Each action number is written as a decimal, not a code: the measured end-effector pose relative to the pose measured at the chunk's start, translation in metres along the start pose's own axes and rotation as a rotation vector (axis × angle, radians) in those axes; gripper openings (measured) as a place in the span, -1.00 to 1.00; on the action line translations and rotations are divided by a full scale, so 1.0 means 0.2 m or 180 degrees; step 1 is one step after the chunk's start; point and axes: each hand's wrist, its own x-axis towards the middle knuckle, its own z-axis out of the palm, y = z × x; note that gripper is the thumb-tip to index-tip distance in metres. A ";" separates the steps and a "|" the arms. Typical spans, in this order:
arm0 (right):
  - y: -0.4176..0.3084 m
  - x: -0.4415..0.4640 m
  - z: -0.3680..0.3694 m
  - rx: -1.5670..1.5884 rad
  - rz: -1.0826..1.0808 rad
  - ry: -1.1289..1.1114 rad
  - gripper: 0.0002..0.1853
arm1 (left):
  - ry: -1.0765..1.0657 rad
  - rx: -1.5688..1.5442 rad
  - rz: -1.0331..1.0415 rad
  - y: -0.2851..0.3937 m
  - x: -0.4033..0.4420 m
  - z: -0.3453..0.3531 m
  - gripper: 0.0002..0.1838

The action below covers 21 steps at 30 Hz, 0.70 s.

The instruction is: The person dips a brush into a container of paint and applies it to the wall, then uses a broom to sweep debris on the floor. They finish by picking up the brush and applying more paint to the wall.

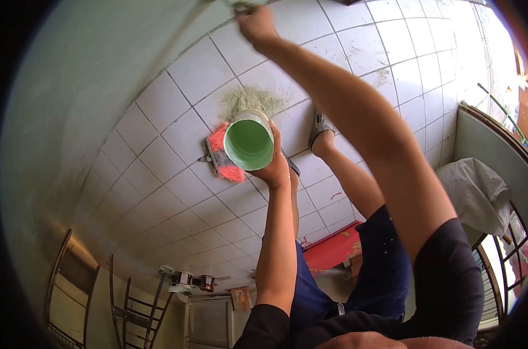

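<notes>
Gripping one container (256,116), your left hand (275,168) has one red-and-grey broom head (221,156) below it; your right hand (257,25) clasps one tool (243,8), blurred and cut off.

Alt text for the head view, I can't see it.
Left hand holds a tub, green inside, above tiled floor; right hand grips a blurred object by the wall. A red-and-grey broom head lies below.

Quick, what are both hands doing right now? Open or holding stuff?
Left hand: closed around a cup, green inside.
Right hand: closed around a small thing by the wall, too blurred to name.
</notes>
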 end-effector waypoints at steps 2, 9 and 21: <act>0.09 0.17 -0.13 -0.0066 0.0490 0.1048 -0.79 | 0.0009 -0.0130 -0.0079 -0.03 -0.02 -0.03 -0.25; -0.27 -0.15 0.30 -0.0160 0.0701 0.0421 -0.71 | 0.0116 -0.0145 -0.0213 0.03 -0.01 -0.06 -0.16; -0.27 0.16 -0.34 -0.0569 0.0352 0.0791 -0.57 | 0.0410 -0.0276 0.0128 -0.03 -0.05 -0.11 -0.22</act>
